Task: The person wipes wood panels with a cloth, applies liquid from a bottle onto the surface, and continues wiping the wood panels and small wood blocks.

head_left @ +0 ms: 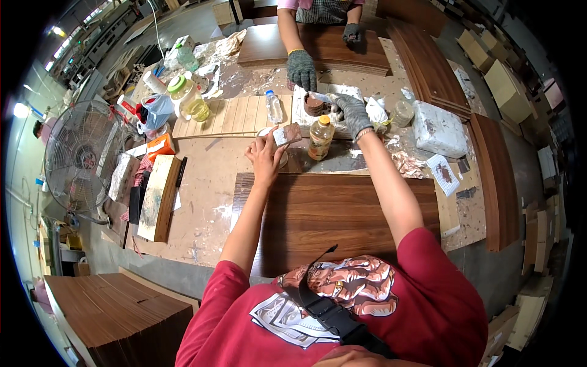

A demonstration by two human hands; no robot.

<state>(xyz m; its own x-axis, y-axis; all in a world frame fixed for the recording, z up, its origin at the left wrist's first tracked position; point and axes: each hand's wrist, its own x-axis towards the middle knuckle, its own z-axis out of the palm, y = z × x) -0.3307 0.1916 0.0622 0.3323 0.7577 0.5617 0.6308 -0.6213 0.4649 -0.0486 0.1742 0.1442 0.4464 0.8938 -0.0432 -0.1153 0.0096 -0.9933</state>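
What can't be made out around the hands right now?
Left hand: palm hidden by its own back, head view.
Right hand: exact contact with the pale tool too small to tell, head view.
Co-worker: head cut off by the upper edge, head view.
Brown pot: inside partly hidden by the tool, head view.

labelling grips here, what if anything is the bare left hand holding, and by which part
The left hand holds a small brown-and-white block-like piece, gripped at its whitish end.
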